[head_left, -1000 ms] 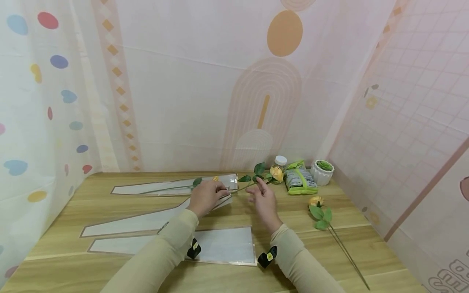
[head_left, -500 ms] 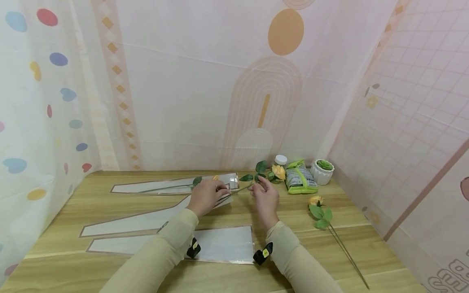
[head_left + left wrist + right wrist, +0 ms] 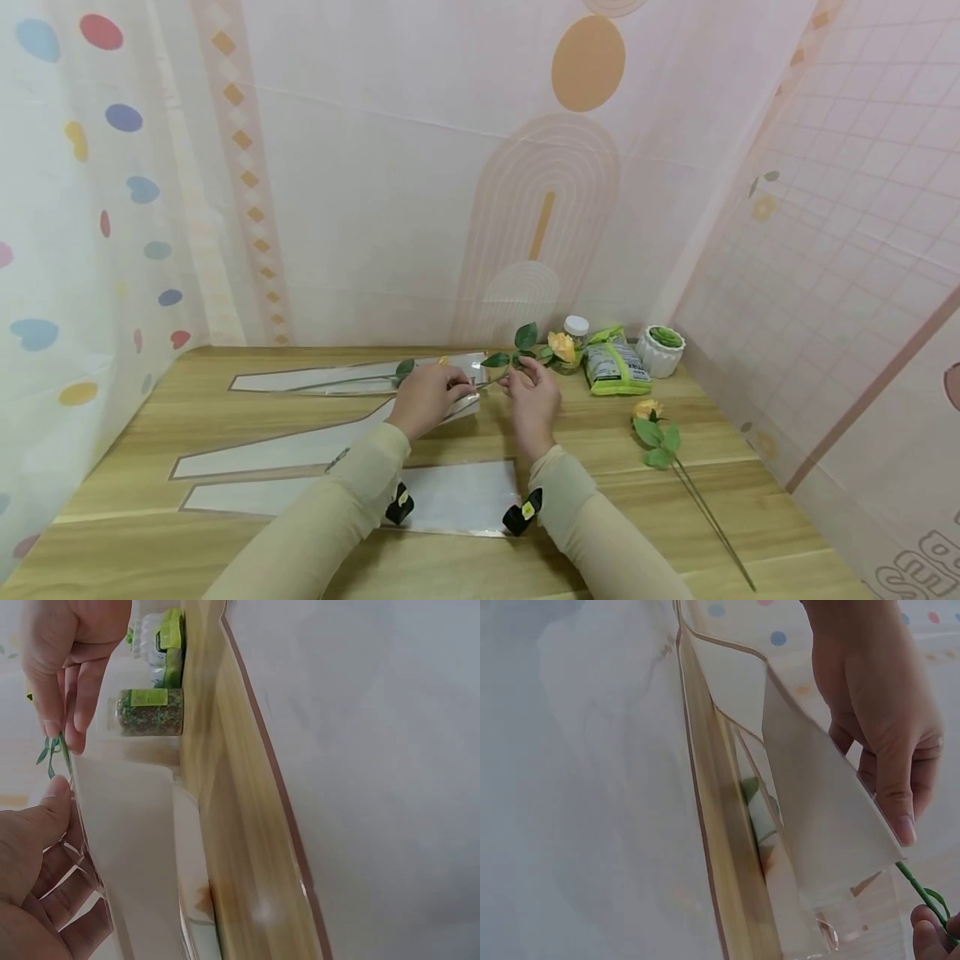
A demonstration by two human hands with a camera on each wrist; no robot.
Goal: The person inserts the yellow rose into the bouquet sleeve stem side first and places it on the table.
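Note:
My left hand [image 3: 427,402] pinches the wide end of a clear-and-white flower sleeve [image 3: 124,825] and lifts it off the table. My right hand [image 3: 535,410] pinches the green stem [image 3: 911,879] of a yellow artificial rose [image 3: 561,347], its bloom and dark leaves pointing to the right. The stem runs left to the sleeve's opening, between the two hands; its lower end is hidden by the left hand and sleeve. Behind, another sleeve [image 3: 258,382] holds a rose lying inside. In front lies a flat sleeve [image 3: 465,500], partly under the left forearm.
Another yellow rose [image 3: 660,442] with a long stem lies on the right of the wooden table [image 3: 600,517]. At the back right stand a white-lidded jar [image 3: 576,327], a green-and-grey packet [image 3: 617,367] and a white pot with a succulent [image 3: 660,357]. A patterned curtain hangs behind.
The right hand's fingers have closed in on the stem, and the hand has shifted left, carrying the rose slightly toward the sleeve. The left hand stays nearly in place on the sleeve.

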